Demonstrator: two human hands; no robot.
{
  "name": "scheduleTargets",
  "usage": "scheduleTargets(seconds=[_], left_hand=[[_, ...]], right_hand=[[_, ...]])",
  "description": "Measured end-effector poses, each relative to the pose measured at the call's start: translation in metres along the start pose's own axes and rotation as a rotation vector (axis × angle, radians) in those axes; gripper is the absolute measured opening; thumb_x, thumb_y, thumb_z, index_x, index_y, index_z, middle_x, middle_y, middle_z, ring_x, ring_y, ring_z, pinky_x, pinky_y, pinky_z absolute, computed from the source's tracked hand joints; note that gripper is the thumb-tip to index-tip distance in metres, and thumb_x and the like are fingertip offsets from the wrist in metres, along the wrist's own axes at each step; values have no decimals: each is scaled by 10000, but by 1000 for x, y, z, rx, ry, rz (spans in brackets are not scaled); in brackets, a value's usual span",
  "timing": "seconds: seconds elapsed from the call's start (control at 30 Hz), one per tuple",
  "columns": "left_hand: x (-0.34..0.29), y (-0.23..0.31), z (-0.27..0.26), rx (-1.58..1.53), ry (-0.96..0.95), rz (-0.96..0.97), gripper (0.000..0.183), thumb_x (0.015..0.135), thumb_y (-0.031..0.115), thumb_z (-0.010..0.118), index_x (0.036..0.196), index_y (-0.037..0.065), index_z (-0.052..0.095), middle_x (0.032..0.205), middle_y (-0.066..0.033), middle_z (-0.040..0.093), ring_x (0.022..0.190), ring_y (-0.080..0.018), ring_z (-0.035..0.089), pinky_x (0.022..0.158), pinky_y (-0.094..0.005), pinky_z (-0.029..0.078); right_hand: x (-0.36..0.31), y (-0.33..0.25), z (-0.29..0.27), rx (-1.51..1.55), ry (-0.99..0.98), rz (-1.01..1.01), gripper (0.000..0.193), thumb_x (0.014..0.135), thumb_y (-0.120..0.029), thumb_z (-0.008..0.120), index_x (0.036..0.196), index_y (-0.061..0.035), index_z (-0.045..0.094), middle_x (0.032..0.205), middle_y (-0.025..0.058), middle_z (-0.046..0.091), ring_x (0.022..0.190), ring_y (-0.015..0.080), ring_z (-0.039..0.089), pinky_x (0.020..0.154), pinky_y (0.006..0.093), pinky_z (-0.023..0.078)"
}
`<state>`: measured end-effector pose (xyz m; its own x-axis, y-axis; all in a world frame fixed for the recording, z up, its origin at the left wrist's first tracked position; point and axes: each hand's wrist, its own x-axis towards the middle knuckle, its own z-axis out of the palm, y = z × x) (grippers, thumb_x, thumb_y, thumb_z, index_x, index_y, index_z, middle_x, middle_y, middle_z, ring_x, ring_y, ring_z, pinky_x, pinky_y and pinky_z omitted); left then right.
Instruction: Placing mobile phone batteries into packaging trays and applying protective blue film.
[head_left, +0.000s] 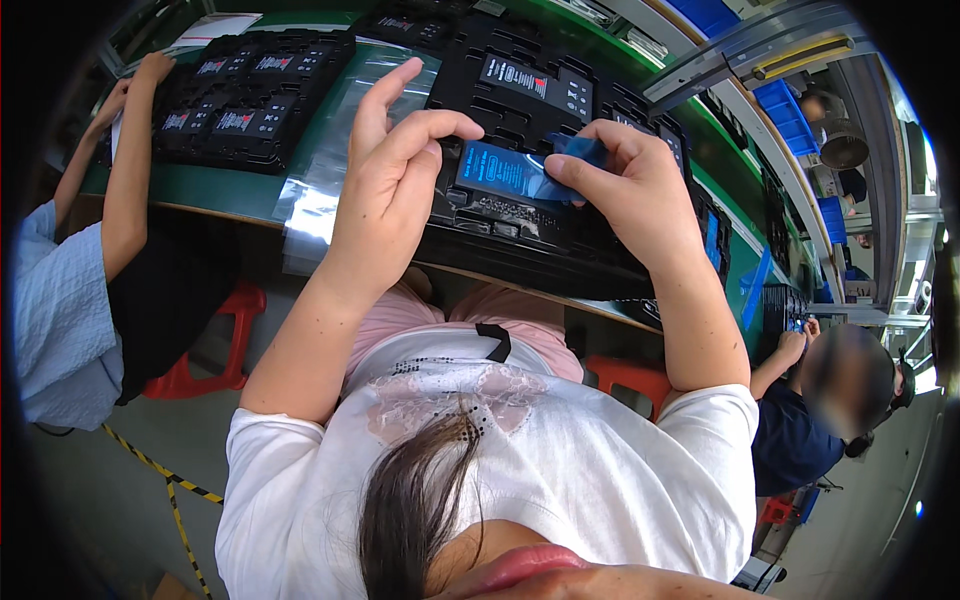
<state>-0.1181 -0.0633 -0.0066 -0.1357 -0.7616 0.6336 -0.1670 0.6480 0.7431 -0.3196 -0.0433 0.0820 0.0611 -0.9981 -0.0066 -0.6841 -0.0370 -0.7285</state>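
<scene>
A flat battery pack (500, 170) with a blue film over its printed face lies in a black moulded tray (560, 250) in front of me. My right hand (635, 190) pinches the blue film (585, 152) between thumb and fingers at the pack's right end, where the film stands up off it. My left hand (390, 175) is beside the pack's left end, fingers apart and holding nothing. One fingertip points at the pack's upper left corner; whether it touches cannot be told. Beyond it, a black-labelled battery pack (520, 78) sits in the tray.
Clear plastic sheets (320, 205) lie left of the tray on the green bench (225, 188). Another black tray (290, 120) of batteries is near a co-worker's arms (135, 150). A blue film strip (757, 285) hangs at right, near another person (815, 420). Metal framing (740, 70) overhangs the right.
</scene>
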Motion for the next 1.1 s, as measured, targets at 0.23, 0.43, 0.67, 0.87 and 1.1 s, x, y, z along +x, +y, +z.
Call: scheduleTargets(seconds=[0.23, 0.43, 0.67, 0.87, 1.1], left_hand=[[2, 1, 1, 47, 16, 41, 278, 863, -25, 455, 920, 108, 692, 1378, -157, 394, 1269, -277, 395, 1014, -372, 324], [5, 5, -4, 119, -17, 53, 280, 820, -39, 464, 865, 97, 704, 1393, -156, 418, 1288, -299, 386, 1060, -394, 280], [8, 15, -7, 275, -76, 57, 236, 773, -40, 504, 822, 98, 689, 1360, -148, 458, 1282, -387, 367, 1068, -446, 281], [8, 24, -10, 304, -101, 34, 235, 790, -35, 513, 863, 109, 684, 1348, -153, 460, 1292, -390, 354, 1067, -467, 263], [23, 36, 4, 373, -164, 169, 300, 819, 11, 521, 1080, 87, 649, 1318, -148, 494, 1313, -368, 357, 1071, -452, 279]], right_hand=[[1, -1, 1, -22, 3, -36, 223, 806, -173, 673, 871, 38, 643, 648, 71, 612, 610, 121, 602, 579, 268, 465], [3, 1, -1, -23, -2, -59, 213, 786, -154, 676, 856, 44, 635, 655, 124, 614, 598, 169, 605, 585, 294, 472], [-10, -10, 1, -620, 110, -243, 367, 774, -199, 686, 1043, -25, 507, 705, 188, 614, 717, 384, 618, 623, 453, 479], [-5, -5, -39, -772, 68, -202, 514, 754, -172, 674, 1202, -30, 465, 843, 179, 635, 923, 363, 607, 778, 434, 483], [80, -8, -91, -249, 339, -286, 315, 854, -296, 616, 1011, -24, 637, 809, 168, 661, 765, 291, 652, 700, 375, 494]])
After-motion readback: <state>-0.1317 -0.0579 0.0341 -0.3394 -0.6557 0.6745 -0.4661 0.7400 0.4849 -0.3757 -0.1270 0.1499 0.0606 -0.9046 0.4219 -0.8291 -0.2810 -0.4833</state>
